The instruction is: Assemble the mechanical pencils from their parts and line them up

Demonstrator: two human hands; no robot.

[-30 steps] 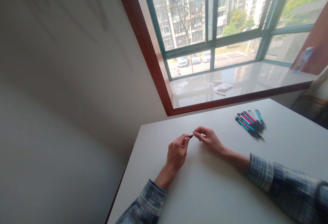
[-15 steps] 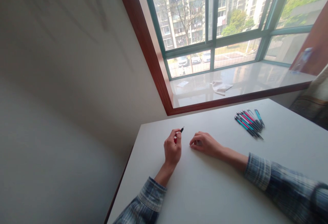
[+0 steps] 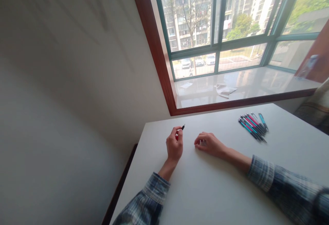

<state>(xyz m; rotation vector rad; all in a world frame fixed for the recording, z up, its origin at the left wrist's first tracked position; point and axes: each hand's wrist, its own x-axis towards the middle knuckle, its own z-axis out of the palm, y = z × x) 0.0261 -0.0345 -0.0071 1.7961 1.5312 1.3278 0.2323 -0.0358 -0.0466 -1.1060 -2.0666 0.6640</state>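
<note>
My left hand is closed around a pen. Its black grip end and thin tip stick up past the fingertips, and a bit of red barrel shows between the fingers. A short way to the right, my right hand rests low at the table with curled fingers, thumb and fingertips close together. Whatever those fingers may hold is hidden or too small to name. Beyond the right hand lies a group of pens with teal, red and black barrels, side by side on the white table.
A window sill with a white cloth, a sheet of paper and a clear bottle runs behind the table. The grey wall stands to the left. Some fabric is at the far right.
My hands have drawn apart from where they met at the pen's tip. The left turned the pen upright, while the right dropped toward the table. Lately the view has shifted slightly.
</note>
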